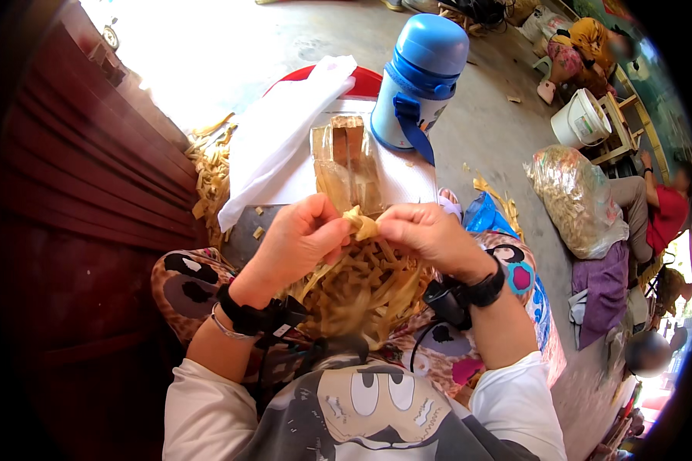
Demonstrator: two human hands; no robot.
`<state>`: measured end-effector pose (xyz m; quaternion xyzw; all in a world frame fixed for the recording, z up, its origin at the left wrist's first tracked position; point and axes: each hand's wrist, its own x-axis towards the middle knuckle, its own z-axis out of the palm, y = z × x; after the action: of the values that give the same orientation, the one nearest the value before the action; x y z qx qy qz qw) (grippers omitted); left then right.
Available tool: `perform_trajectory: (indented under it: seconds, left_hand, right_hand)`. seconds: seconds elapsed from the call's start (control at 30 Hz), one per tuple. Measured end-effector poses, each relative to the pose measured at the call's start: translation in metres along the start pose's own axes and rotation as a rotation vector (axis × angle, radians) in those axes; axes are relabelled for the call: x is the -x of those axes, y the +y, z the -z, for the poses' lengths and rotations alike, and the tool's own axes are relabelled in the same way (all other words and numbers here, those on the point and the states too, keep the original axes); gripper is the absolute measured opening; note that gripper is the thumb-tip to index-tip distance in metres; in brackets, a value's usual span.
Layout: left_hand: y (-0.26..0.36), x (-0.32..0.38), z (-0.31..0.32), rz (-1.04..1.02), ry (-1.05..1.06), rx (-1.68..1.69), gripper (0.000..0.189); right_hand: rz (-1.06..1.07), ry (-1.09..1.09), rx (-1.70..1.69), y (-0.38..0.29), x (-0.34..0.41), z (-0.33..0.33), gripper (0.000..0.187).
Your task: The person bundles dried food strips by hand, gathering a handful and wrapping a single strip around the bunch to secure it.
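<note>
A small folded piece of yellowish, leathery strip (361, 225) is pinched between my two hands, just above my lap. My left hand (308, 233) grips its left end with thumb and forefinger. On its right end the thumb and fingers of my right hand (424, 233) are closed. Below them a heap of similar pale brown strips (363, 288) lies in my lap. Right beyond my fingers stands a wooden block (349, 173) wrapped in clear plastic or tape, on a white-covered surface.
A blue flask (418, 86) with a strap stands behind the block. Beside it lies a white plastic bag (294, 132) over a red stool top (366, 83). More strips (210, 178) lie at left by a dark red curtain-like panel (92, 173). Two people sit at right near a stuffed sack (576, 201).
</note>
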<state>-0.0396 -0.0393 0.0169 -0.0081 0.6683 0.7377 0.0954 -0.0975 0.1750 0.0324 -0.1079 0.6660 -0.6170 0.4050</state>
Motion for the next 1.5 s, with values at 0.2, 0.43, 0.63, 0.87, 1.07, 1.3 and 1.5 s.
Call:
perform_trajectory:
  seconds: [0.2,0.43,0.63,0.87,1.07,1.3,1.5]
  left_hand:
    - [0.015,0.006,0.014,-0.069,-0.162,0.008,0.013]
    - [0.011,-0.004,0.008,0.163,-0.211,0.206,0.016]
    - [0.008,-0.005,0.000,0.170,-0.341,0.098,0.013]
    - [0.002,-0.006,0.016,0.110,-0.310,0.112,0.005]
    - [0.013,-0.011,0.009,-0.247,0.082,-0.631,0.007]
    - [-0.005,-0.040,0.003,-0.703,0.400,-0.958,0.008]
    - [-0.001,-0.014,0.015,-0.520,0.219,-0.993,0.013]
  right_hand:
    - [0.109,0.008,0.026,-0.006,0.010,0.016,0.021]
    - [0.032,0.001,0.104,0.003,0.003,0.013,0.018]
    - [0.077,-0.040,0.192,0.004,-0.002,0.003,0.020]
    - [0.017,-0.057,0.177,-0.002,0.009,0.004,0.019]
    - [0.317,0.055,0.000,0.005,-0.014,0.011,0.012]
    - [0.354,0.244,0.129,0.007,-0.046,0.015,0.010]
    - [0.334,0.463,0.446,0.011,-0.034,0.020,0.009]
